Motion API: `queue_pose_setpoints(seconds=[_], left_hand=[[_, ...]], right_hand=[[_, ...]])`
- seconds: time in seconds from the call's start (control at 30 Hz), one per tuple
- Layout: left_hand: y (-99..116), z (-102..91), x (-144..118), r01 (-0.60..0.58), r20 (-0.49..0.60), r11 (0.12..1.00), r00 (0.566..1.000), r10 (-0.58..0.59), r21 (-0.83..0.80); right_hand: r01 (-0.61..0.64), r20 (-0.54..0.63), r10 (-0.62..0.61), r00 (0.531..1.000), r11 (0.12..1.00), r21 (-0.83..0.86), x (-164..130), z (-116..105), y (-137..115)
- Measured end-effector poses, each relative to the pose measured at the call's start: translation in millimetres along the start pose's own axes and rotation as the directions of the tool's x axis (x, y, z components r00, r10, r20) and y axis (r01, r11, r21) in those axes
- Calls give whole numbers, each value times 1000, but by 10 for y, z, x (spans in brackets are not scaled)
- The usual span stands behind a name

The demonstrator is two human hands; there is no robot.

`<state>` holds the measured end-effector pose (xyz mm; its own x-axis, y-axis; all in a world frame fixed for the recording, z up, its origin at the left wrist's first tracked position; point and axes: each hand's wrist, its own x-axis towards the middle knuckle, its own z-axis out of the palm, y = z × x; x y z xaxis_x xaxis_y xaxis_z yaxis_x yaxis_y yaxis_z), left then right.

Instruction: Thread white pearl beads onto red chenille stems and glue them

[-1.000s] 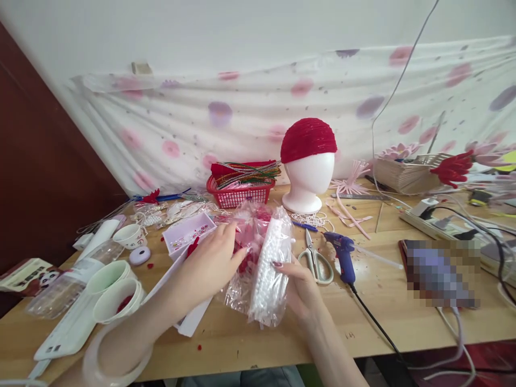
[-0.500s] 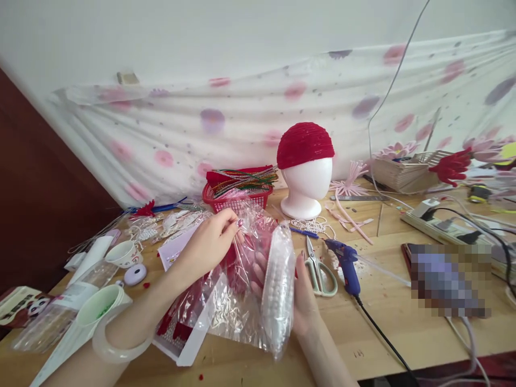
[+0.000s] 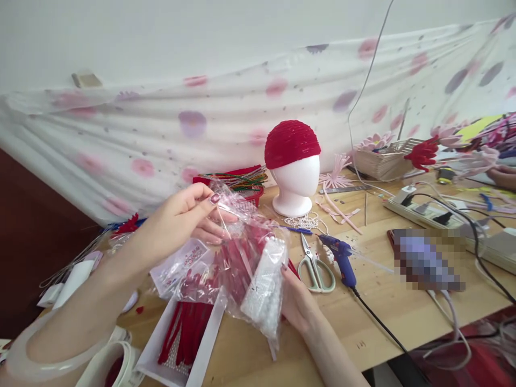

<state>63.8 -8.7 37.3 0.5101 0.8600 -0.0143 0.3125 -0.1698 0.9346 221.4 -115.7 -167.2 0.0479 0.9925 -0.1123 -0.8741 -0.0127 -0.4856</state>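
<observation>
My left hand (image 3: 195, 212) pinches the upper edge of a clear plastic bag (image 3: 237, 263) between thumb and finger, the other fingers stretched out behind the film. Inside the bag's right part lies a packed mass of small white beads (image 3: 266, 282). My right hand (image 3: 298, 298) grips the bag from the right, thumb on its side and the other fingers hidden behind it. Below the bag sits a white box (image 3: 212, 336) holding red fuzzy strips (image 3: 183, 333) and white beads. A white foam head (image 3: 300, 185) wearing a red wrapped cap (image 3: 292, 144) stands beyond the hands.
Scissors (image 3: 316, 271) and a blue glue gun (image 3: 342, 263) with its cord lie to the right. Behind the bag is a red basket (image 3: 253, 198) of coloured stems. A power strip (image 3: 435, 215) and a blurred-out object (image 3: 427, 260) are further right. Another person's hand (image 3: 503, 176) shows at the right edge.
My left hand has moved left and up, drawing the bag's top with it. The bead-filled part has tilted, and more of the white box shows. The view has shifted right.
</observation>
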Motion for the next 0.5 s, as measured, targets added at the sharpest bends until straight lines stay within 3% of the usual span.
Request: queue_pose_setpoints(seconds=[0.1, 0.23, 0.4, 0.5], left_hand=[[31, -62, 63, -1, -16, 1000, 1000, 0, -27], [118, -179, 147, 144, 127, 989, 982, -141, -17], [216, -262, 238, 420, 239, 901, 869, -434, 109], [208, -247, 301, 480, 224, 867, 838, -498, 131]], right_hand=[[22, -2, -22, 1000, 999, -38, 16, 24, 50], [30, -21, -30, 999, 999, -33, 48, 42, 74], [41, -26, -41, 999, 999, 0, 67, 29, 55], [61, -33, -61, 998, 998, 6, 74, 37, 48]])
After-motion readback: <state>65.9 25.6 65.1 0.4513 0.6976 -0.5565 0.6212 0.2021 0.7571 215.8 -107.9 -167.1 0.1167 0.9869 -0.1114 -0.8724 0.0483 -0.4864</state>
